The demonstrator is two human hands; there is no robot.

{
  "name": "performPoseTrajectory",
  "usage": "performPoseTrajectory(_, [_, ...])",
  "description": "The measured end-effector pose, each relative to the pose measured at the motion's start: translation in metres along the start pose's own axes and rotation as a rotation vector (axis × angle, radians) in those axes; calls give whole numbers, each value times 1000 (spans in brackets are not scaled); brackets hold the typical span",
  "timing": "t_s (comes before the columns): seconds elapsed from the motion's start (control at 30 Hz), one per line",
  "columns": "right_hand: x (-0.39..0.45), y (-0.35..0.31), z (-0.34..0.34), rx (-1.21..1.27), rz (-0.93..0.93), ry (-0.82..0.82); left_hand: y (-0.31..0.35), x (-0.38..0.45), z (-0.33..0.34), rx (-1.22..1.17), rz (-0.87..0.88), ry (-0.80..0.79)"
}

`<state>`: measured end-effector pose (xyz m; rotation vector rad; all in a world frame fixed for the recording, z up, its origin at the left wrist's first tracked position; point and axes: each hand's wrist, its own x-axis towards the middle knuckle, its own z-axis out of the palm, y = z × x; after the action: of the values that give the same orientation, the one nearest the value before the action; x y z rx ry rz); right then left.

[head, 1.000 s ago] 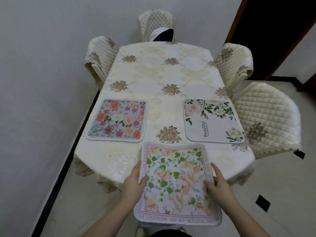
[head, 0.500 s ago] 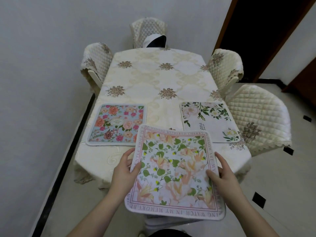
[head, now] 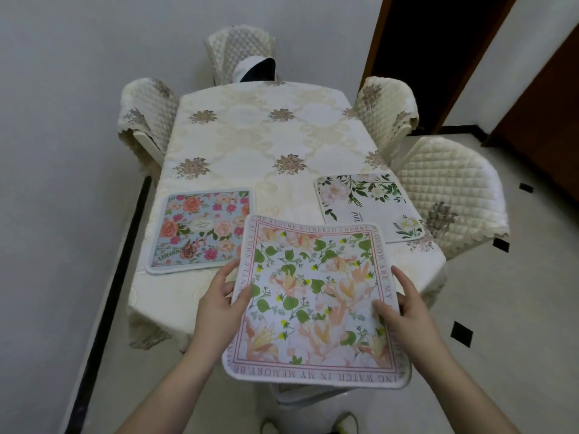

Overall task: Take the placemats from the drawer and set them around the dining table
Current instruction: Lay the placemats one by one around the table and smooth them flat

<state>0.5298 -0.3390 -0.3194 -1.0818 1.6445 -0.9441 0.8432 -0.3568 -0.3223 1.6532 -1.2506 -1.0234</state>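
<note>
Pink-bordered square fabric placemat with green leaves (head: pixel 316 299), pinched at its side edges by left hand (head: pixel 219 303) and right hand (head: pixel 404 308), is held over the cream-clothed table (head: pixel 269 142), hiding the table's near edge and corners of two laid floral placemats.

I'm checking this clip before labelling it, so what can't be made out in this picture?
Head view only:
- White placemat: its printed word is partly covered by the held placemat.
- Blue floral placemat: near right corner hidden likewise.
- Left hand, right hand: fingers under the mat unseen.
- Drawer: not in view.
</note>
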Motion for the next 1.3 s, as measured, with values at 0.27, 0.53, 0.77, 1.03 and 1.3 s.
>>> performPoseTrajectory(0.27, [-9,18,-32,31,15,80,20,-3,39,10,51,-100])
performPoseTrajectory(0.53, [-34,50,-121,106,39,213,57,-16,126,74,121,-242])
performPoseTrajectory(0.77, [-71,99,-254,192,77,406,111,-50,262,134,198,-408])
performPoseTrajectory(1.03, [-109,128,-372,259,101,608,171,-87,392,123,259,-545])
performPoseTrajectory(1.3, [-102,145,-443,298,132,706,213,-85,478,131,319,-631])
